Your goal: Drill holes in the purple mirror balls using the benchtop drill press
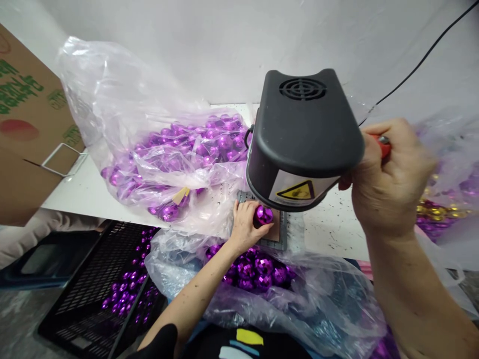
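Observation:
My left hand (247, 222) is closed round a shiny purple faceted ball (265, 214). It holds the ball just above or on a grey metal base (283, 232) with a brown pad; contact is hard to judge. Over it stands a black machine head (309, 124) with a round vent and a yellow warning label (295, 190), hiding whatever lies beneath. On the machine's right side my right hand (392, 174) is wrapped round a red handle (382, 145). In front of the base, more purple balls (258, 269) lie in an open clear plastic bag (318, 309) near my lap.
At the back left of the white table (329, 234), a large clear bag (108, 89) holds many purple balls. A cardboard box (33, 124) stands far left. Below is a black crate (75, 294) with small purple balls. Gold and purple beads (436, 212) lie right. A black cable (419, 65) runs up the wall.

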A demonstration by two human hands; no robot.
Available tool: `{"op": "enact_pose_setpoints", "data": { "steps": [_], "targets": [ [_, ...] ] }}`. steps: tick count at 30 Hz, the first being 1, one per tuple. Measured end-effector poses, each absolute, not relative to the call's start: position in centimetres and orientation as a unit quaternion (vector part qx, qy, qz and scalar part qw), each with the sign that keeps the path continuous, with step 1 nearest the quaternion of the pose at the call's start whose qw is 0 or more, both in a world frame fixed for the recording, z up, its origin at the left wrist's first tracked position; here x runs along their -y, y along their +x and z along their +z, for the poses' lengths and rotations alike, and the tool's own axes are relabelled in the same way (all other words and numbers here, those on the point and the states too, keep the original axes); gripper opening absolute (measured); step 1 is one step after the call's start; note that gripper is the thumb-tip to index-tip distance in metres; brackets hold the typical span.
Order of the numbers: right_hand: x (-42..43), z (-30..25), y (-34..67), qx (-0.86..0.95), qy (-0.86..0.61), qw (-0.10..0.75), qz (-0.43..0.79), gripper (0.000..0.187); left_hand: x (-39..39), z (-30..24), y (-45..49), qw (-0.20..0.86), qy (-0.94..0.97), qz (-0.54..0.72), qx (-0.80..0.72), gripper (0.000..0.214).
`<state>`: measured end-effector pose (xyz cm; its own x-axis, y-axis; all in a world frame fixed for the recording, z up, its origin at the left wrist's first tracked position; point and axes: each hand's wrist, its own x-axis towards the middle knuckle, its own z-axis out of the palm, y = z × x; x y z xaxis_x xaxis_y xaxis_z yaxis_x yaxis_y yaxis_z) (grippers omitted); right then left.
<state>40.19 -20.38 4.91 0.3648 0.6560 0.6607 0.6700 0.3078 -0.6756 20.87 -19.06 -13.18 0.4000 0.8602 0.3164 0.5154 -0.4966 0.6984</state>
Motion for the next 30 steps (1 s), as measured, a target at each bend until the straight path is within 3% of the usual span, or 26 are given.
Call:
{"op": "enact_pose_setpoints", "data": {
  "steps": [8,19,30],
  "targets": [
    [20.6,4.9,40.1,0.558,-0.593,0.581,-0.009,0.043,19.1,-13.3,20.2,0.305,0.809,0.292,-0.41,0.05],
    [24.0,3.2,39.0,0.555,-0.605,0.545,-0.174,0.032,19.2,-12.8,20.3,0.363,0.796,0.276,-0.398,0.041],
    [27.8,0.6,38.3,0.636,-0.596,0.485,-0.074,0.02,19.2,-12.8,20.0,0.396,0.787,0.264,-0.393,0.043]
  ]
}}
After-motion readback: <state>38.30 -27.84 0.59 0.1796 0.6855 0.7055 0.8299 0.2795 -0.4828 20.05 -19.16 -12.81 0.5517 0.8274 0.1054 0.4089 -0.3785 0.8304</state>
